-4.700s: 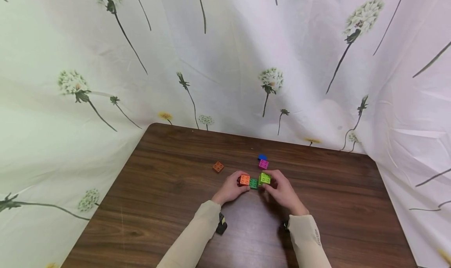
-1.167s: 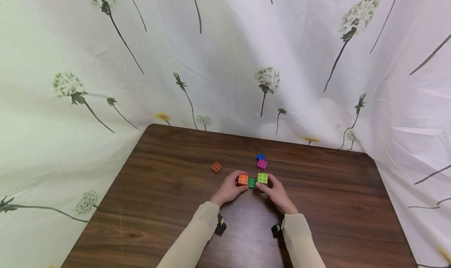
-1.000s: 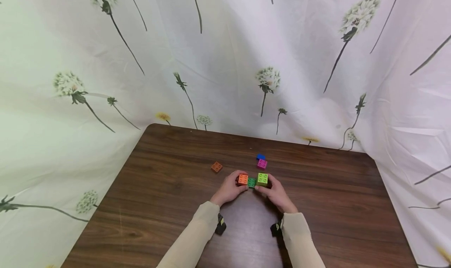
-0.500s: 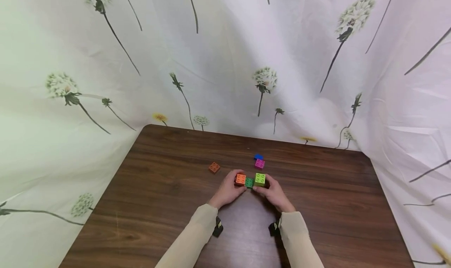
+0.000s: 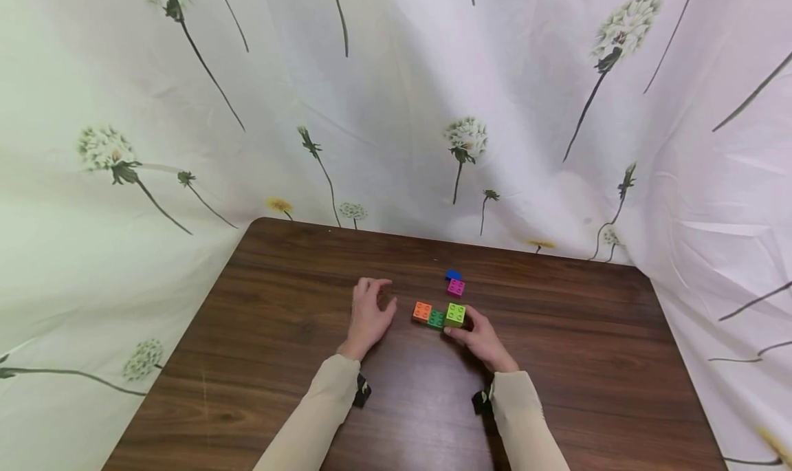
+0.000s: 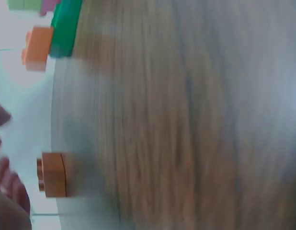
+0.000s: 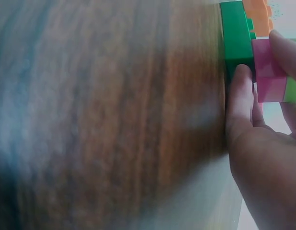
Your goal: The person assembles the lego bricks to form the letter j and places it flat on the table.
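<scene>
The right hand (image 5: 485, 340) is pinching a lime brick (image 5: 454, 313); only wrist views are showing a pink brick (image 7: 266, 84) beneath, and a brown brick (image 6: 54, 175) near the wide-fingered left hand (image 5: 368, 318).

"Any words or numbers you can read?"
"None in any of the three views."
"What about the left wrist camera (image 5: 360, 392)?"
"A small yellowish mark shows on its black body, too small to read."
"And the right wrist camera (image 5: 480, 402)?"
"A tiny pale mark there too; I can't tell whether it is lettering."
</scene>
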`<action>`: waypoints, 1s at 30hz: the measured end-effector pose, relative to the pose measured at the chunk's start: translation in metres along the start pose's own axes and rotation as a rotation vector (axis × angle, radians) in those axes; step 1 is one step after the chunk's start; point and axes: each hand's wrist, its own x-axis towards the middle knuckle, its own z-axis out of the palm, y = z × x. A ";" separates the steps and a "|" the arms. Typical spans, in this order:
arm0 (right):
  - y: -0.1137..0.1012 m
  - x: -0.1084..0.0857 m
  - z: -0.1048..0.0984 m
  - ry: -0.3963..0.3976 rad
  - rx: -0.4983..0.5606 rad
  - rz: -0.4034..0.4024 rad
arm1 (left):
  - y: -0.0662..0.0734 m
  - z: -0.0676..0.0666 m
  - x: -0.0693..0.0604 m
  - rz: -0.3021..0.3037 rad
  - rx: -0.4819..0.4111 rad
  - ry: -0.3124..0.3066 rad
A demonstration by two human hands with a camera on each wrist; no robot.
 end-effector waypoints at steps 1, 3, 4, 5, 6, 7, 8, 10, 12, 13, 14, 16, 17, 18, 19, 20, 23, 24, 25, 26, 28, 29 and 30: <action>0.000 0.000 0.000 0.001 0.004 -0.002 | -0.003 -0.001 0.002 -0.028 0.011 0.016; 0.001 0.000 0.000 -0.001 0.002 -0.002 | -0.007 -0.003 0.005 -0.102 0.023 0.024; 0.001 0.000 0.001 -0.005 -0.002 -0.003 | -0.009 -0.005 0.007 -0.147 0.025 0.013; 0.001 0.001 0.001 -0.007 -0.007 -0.004 | -0.010 -0.006 0.008 -0.188 0.023 -0.002; 0.001 0.001 0.001 -0.009 -0.012 -0.005 | -0.012 -0.007 0.009 -0.225 0.014 -0.023; 0.001 0.001 0.001 -0.010 -0.017 -0.005 | -0.013 -0.007 0.010 -0.255 0.009 -0.047; 0.001 0.001 0.001 -0.008 -0.022 -0.006 | -0.015 -0.008 0.012 -0.277 0.000 -0.072; 0.002 0.000 0.001 -0.001 -0.020 -0.007 | -0.016 -0.010 0.016 -0.300 -0.016 -0.114; 0.002 0.000 0.002 0.001 -0.014 -0.004 | -0.017 -0.011 0.019 -0.302 -0.027 -0.131; 0.003 0.000 0.002 0.000 -0.013 -0.001 | -0.017 -0.011 0.019 -0.304 -0.028 -0.133; 0.003 0.000 0.002 -0.003 -0.012 0.000 | -0.017 -0.011 0.020 -0.307 -0.020 -0.132; 0.003 0.001 0.002 -0.013 -0.009 0.003 | -0.017 -0.010 0.019 -0.314 0.012 -0.123; 0.003 0.001 0.003 -0.017 -0.009 0.004 | -0.016 -0.009 0.018 -0.315 0.029 -0.120; 0.003 0.001 0.003 -0.015 -0.012 0.005 | -0.016 -0.009 0.017 -0.316 0.040 -0.118; 0.002 0.001 0.003 -0.013 -0.014 0.004 | -0.015 -0.008 0.017 -0.314 0.052 -0.118; 0.002 0.001 0.002 -0.010 -0.016 0.003 | -0.015 -0.007 0.016 -0.310 0.062 -0.118; 0.001 0.001 0.002 -0.004 -0.020 0.003 | -0.014 -0.007 0.016 -0.297 0.054 -0.121; 0.001 0.001 0.001 -0.003 -0.019 0.004 | -0.014 -0.007 0.016 -0.290 0.049 -0.121; 0.001 0.001 0.001 -0.006 -0.016 0.005 | -0.014 -0.007 0.015 -0.290 0.040 -0.116; 0.001 0.001 0.000 -0.007 -0.016 0.005 | -0.014 -0.008 0.015 -0.292 0.025 -0.107; 0.001 0.001 0.000 -0.011 -0.014 0.004 | -0.015 -0.010 0.015 -0.288 -0.008 -0.071; 0.001 0.002 0.000 -0.012 -0.014 0.004 | -0.015 -0.011 0.015 -0.291 -0.025 -0.052; 0.001 0.002 0.000 -0.015 -0.015 0.004 | -0.015 -0.013 0.015 -0.295 -0.041 -0.035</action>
